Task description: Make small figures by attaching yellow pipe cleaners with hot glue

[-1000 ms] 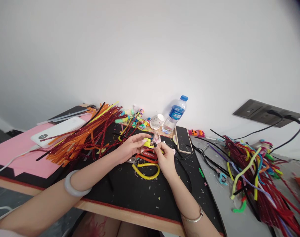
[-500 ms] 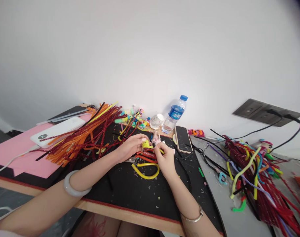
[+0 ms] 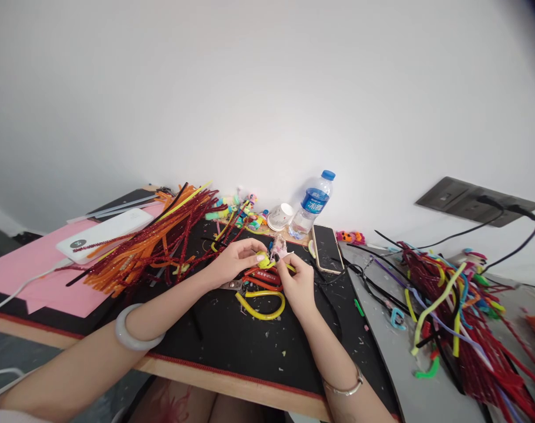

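Observation:
Over the black mat (image 3: 232, 352), my left hand (image 3: 232, 263) is closed around a small coiled yellow pipe cleaner (image 3: 263, 259), thumb and fingertips pressed to it. A yellow strand runs from the coil toward my right hand (image 3: 297, 283), whose thumb and index finger pinch it. Below the hands lies a tool with a yellow loop handle (image 3: 262, 318) and a metal part (image 3: 232, 285) near my left wrist. A red object with white lettering (image 3: 263, 275) lies beside it, partly hidden. Behind the fingers stands a small pinkish, partly clear item (image 3: 278, 247) that I cannot make out.
Orange and dark red pipe cleaners (image 3: 139, 247) lie across a white power bank (image 3: 106, 234) and pink paper (image 3: 73, 294). A paper cup (image 3: 280, 217), a water bottle (image 3: 311, 205) and a phone (image 3: 327, 249) are at the back. More pipe cleaners (image 3: 465, 317) spread at right.
The yellow coil has turned between my left fingers, and my left thumb now covers more of it. My right hand has shifted slightly while still pinching the strand.

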Demonstrator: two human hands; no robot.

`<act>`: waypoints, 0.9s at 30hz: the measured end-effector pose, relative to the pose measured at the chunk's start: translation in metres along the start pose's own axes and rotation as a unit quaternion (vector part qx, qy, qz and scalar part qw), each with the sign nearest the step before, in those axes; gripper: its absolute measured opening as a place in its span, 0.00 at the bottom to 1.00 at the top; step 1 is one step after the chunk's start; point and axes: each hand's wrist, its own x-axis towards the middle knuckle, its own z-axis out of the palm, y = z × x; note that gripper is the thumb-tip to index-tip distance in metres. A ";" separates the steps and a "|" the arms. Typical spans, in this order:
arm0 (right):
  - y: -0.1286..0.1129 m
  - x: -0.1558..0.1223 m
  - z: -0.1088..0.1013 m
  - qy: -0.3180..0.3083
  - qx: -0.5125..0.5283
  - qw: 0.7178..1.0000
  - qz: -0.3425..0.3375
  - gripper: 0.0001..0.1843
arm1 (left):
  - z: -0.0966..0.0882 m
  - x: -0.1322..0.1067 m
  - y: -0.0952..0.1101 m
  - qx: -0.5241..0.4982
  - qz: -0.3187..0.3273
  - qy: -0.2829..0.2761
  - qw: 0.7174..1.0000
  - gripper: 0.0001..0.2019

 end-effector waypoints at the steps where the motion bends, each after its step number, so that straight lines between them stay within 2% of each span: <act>1: 0.000 0.000 0.000 0.001 0.000 1.000 0.001 0.14 | 0.000 0.000 0.000 0.004 0.001 -0.006 1.000 0.11; 7: 0.002 0.001 0.000 -0.001 -0.001 1.000 0.013 0.15 | -0.002 0.000 -0.002 0.048 0.005 -0.026 0.998 0.14; 13: 0.003 0.001 0.000 0.009 0.007 1.000 0.021 0.14 | -0.002 0.002 -0.006 0.091 0.054 -0.018 0.994 0.11; 17: 0.003 0.001 0.000 0.018 0.004 1.000 0.023 0.14 | -0.001 0.001 -0.005 0.101 0.035 -0.027 0.994 0.12; 22: 0.002 0.000 0.000 0.014 -0.003 1.000 0.015 0.15 | 0.001 0.000 -0.002 0.147 0.053 -0.023 0.987 0.10; 27: 0.002 0.000 0.000 0.017 0.001 1.000 0.013 0.14 | 0.001 0.000 -0.005 0.134 0.048 -0.038 0.989 0.10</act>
